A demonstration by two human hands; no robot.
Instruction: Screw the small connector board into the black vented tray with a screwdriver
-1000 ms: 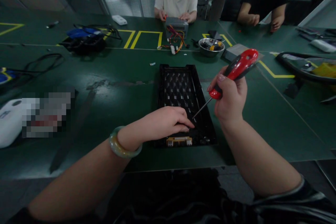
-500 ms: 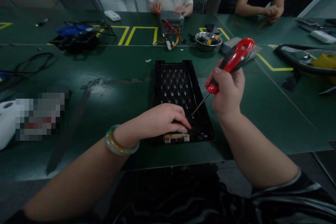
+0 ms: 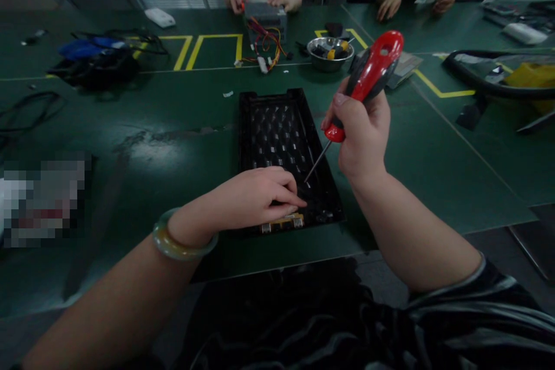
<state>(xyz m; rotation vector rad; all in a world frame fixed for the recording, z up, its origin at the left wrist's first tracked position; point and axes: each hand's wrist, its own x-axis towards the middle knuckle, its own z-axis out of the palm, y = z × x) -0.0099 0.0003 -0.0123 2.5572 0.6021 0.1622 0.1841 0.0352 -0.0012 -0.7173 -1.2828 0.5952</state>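
Note:
A black plastic panel [image 3: 277,127], patterned with rows of small shiny slots, lies on the table in front of me. My right hand [image 3: 363,127] is wrapped round the handle of a red and black screwdriver [image 3: 377,66]. Its thin shaft slants down to the left, the tip at the right part of the panel. My left hand [image 3: 269,196] lies over the panel's near part, thumb and forefinger drawn together close to the screwdriver tip. What lies between those fingertips is hidden. Just below them, a small circuit board [image 3: 282,224] with metal connectors sits at the panel's near edge.
Across the green table [image 3: 182,167], a person's hands touch a grey metal box [image 3: 266,20] with coloured wires. A steel bowl [image 3: 330,62] of tools stands beyond the panel. Cables and a blue item [image 3: 93,49] lie far left; a black-rimmed tray [image 3: 485,89] is at right.
The view has shifted, so the table's things sit further left and higher. The screwdriver stays at the panel, and my left hand keeps its place. Across the table, another person's clasped hands have parted.

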